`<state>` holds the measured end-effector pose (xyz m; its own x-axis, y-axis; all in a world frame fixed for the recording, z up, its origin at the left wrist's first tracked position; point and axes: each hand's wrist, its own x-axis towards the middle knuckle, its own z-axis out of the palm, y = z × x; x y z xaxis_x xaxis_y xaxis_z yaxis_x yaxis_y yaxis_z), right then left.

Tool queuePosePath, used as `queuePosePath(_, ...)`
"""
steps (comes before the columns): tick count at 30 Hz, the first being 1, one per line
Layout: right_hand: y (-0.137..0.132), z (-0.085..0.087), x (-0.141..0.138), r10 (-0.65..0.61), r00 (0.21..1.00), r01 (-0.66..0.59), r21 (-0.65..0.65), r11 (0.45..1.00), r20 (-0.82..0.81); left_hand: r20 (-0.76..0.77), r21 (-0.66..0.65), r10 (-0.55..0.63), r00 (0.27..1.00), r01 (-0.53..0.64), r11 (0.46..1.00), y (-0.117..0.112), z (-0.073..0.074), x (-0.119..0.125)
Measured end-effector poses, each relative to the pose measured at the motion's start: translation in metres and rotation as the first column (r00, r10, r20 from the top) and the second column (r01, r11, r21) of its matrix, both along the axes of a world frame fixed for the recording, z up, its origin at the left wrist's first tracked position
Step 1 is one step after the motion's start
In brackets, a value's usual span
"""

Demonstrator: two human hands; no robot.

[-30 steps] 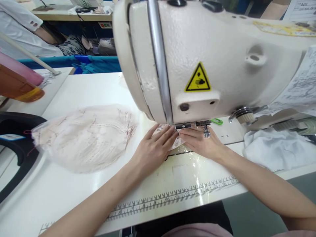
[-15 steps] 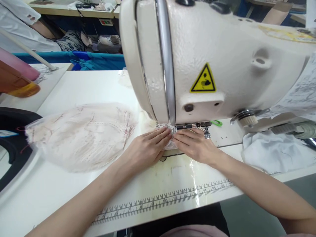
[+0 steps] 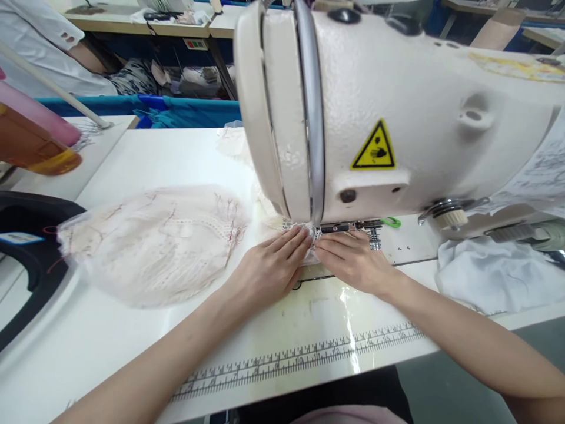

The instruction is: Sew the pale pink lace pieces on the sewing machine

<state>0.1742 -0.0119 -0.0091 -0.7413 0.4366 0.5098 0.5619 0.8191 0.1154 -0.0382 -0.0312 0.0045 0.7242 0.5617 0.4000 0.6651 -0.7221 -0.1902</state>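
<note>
My left hand [image 3: 279, 261] lies with fingers stretched out flat on a piece of thin white fabric [image 3: 310, 257], close to the presser foot. From the other side, my right hand [image 3: 348, 259] has its fingers bent and pressed together at the fabric's right edge; its thumb is hidden. Over both hands stands the head of a white sewing machine [image 3: 366, 118], and its needle is hard to make out. Left of my hands a sheer cream lace piece [image 3: 154, 247] with loose reddish threads is spread on the white table [image 3: 145, 159].
A ruler strip [image 3: 282, 365] runs along the table's front edge. White cloth [image 3: 494, 274] is bunched at the right, and a green hook-shaped item [image 3: 391, 222] lies behind my right hand. A black curved object [image 3: 39, 265] stands at far left. Another person's sleeve [image 3: 48, 35] shows beyond.
The whole view has shifted slightly, so things appear a little farther right. Both hands stay at the presser foot with the fabric, with little visible movement.
</note>
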Motion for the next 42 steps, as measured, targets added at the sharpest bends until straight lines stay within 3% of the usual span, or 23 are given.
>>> queuePosePath(7,0.002,0.001,0.0,-0.023,1.0,0.023,-0.019,1.0,-0.005,0.008,0.041,0.03,1.0,-0.03,0.999,-0.002,-0.003,0.005)
queuePosePath(14,0.005,0.002,0.004,-0.013,1.0,0.015,-0.129,0.991,0.012,-0.015,0.045,0.065,0.998,-0.064,0.997,-0.005,-0.003,0.008)
queuePosePath(24,0.01,0.005,0.007,0.014,1.0,-0.014,0.001,1.0,-0.024,-0.056,0.017,0.104,0.993,-0.103,0.995,-0.01,-0.008,0.008)
queuePosePath(32,0.004,0.013,0.005,-0.156,0.988,0.156,-0.005,0.988,0.02,0.017,-0.101,0.09,0.996,-0.088,0.991,-0.01,-0.008,0.008)
queuePosePath(42,0.007,0.021,0.003,-0.175,0.984,0.173,0.069,0.982,0.015,0.022,-0.137,0.125,0.992,-0.121,0.983,-0.005,-0.006,0.009)
